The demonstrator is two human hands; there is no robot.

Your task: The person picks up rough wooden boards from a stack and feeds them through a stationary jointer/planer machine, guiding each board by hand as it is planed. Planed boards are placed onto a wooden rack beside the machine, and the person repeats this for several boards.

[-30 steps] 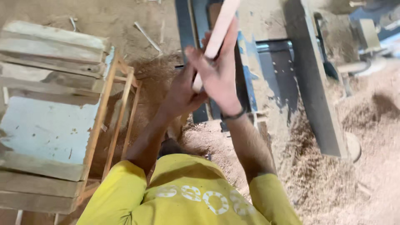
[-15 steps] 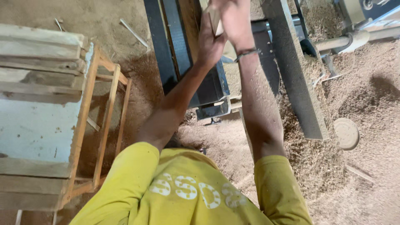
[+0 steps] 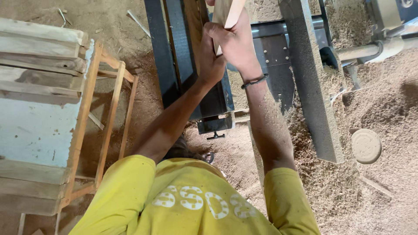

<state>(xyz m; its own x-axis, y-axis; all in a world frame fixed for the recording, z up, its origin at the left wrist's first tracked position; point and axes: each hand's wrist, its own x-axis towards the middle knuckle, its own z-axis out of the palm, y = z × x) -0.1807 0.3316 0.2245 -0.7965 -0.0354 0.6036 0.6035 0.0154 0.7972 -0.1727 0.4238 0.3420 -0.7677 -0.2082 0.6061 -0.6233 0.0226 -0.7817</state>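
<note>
- A pale wooden strip (image 3: 229, 13) stands over the dark metal machine bed (image 3: 191, 65), its upper end leaving the picture.
- The right hand (image 3: 237, 45) is closed around the strip.
- The left hand (image 3: 211, 61) presses against the strip's left side, its grip unclear.
- Left of the bed stands a wooden frame (image 3: 104, 117); right of it lies sawdust (image 3: 383, 113).

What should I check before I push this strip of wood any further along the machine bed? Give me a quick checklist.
1. Grip: right hand and left hand both closed on the wood strip: ok.
2. Strip's far end and any cutter: out of view past the top edge: cannot tell.
3. Machine bed under the hands: bare dark metal, nothing lying on it: ok.
4. Wristband on the right wrist: sits snug, not dangling: ok.
5. Footing: deep sawdust all around the machine: not ok.
6. Wooden stool at the left: stands apart from both arms: ok.
</note>
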